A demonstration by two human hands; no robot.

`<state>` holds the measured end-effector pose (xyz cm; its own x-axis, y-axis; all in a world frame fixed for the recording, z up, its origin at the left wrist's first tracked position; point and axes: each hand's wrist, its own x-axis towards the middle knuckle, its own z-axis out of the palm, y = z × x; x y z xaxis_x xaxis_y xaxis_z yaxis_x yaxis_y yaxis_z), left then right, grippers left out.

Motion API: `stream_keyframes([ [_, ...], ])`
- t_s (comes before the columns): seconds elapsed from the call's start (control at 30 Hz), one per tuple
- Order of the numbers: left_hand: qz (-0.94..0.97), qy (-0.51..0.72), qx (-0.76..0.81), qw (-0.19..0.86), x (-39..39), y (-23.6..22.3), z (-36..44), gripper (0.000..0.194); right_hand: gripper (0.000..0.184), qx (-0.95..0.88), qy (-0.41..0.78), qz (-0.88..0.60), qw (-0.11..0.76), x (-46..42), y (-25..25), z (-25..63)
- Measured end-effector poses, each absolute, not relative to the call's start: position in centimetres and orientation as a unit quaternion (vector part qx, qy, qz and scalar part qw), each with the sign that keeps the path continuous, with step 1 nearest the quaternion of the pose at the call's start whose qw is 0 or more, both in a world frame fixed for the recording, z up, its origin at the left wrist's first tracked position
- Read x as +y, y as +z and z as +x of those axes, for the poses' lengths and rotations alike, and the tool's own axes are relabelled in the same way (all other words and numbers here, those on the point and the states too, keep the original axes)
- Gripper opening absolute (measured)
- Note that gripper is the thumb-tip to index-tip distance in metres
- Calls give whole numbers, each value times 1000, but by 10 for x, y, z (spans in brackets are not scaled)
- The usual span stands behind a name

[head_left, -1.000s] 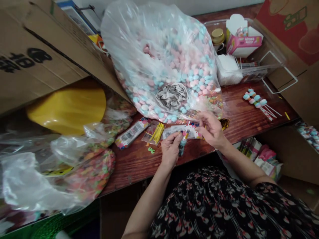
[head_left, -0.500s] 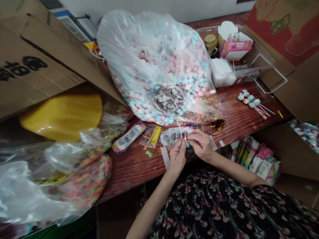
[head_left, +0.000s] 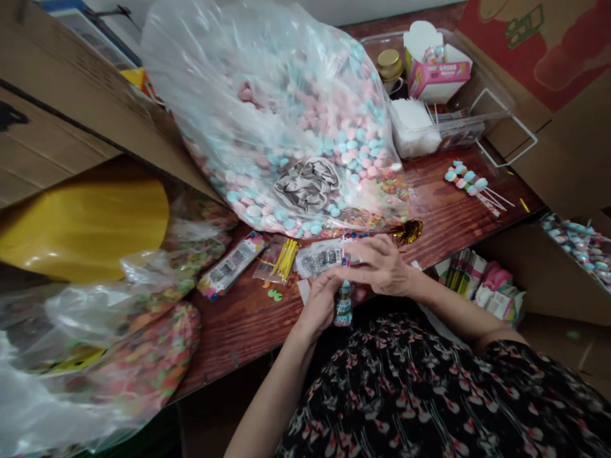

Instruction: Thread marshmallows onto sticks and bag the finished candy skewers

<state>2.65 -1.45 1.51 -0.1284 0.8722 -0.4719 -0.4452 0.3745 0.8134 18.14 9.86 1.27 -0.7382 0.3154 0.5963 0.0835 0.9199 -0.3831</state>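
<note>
My left hand (head_left: 319, 305) and my right hand (head_left: 382, 264) meet just off the table's front edge. Together they grip a clear-wrapped stick of pastel candies (head_left: 342, 304), whose lower end hangs below my fingers. Its top is hidden by my right hand. A clear packet with a printed label (head_left: 321, 261) lies under my right fingertips. Left of my hands are a small bag of gold twist ties (head_left: 285, 259) and a printed packet (head_left: 231, 265). A gold foil tuft (head_left: 407, 232) lies beyond my right hand.
A huge clear bag of pink and blue candies (head_left: 286, 127) covers the back of the wooden table (head_left: 443, 216). Cardboard flaps (head_left: 71, 108) overhang the left, above bags of multicoloured candy (head_left: 157, 356). A candy skewer (head_left: 465, 180) and a plastic tub (head_left: 436, 130) lie right.
My hands have closed together, my right hand now lying over my left. The candy stick shows below them. The whole view has shifted, with the table items sliding left.
</note>
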Motion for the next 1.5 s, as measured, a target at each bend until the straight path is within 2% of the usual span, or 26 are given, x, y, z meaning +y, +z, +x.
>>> stream_keyframes([
  [0.1,232,429,518,702,-17,21,15,29,32,-965,60,-3,256,104,10,192],
  [0.23,327,301,495,747,-20,25,3,33,21,-975,68,24,210,98,4,193],
  [0.3,412,266,515,703,-20,27,1,34,17,-980,103,-15,169,92,4,190],
  [0.43,580,256,592,497,-21,27,3,29,18,-962,221,-146,73,80,8,182],
  [0.5,600,263,617,435,-22,26,3,28,20,-944,246,-201,84,73,10,182],
  [0.53,586,274,624,439,-23,25,2,28,20,-940,236,-219,111,70,10,182],
  [0.6,509,299,620,517,-24,24,-2,29,21,-938,189,-221,190,63,9,186],
  [0.67,399,298,588,638,-26,23,-5,29,22,-938,151,-182,254,59,7,192],
  [0.77,307,249,536,746,-29,23,-2,32,19,-943,140,-139,269,55,-1,198],
  [0.83,360,237,547,718,-30,23,4,30,21,-946,147,-148,248,53,-6,199],
  [1.0,628,249,631,383,-34,20,22,20,17,-930,189,-224,223,55,-3,205],
  [1.07,654,249,634,329,-34,16,23,23,16,-919,192,-252,234,68,5,215],
  [1.23,555,371,635,389,-28,9,14,23,9,-916,80,-320,228,124,14,247],
  [1.37,406,437,633,494,-20,14,15,22,12,-960,9,-237,148,147,0,247],
  [1.5,303,460,640,535,-17,17,22,29,13,-973,16,-199,119,148,-11,234],
])
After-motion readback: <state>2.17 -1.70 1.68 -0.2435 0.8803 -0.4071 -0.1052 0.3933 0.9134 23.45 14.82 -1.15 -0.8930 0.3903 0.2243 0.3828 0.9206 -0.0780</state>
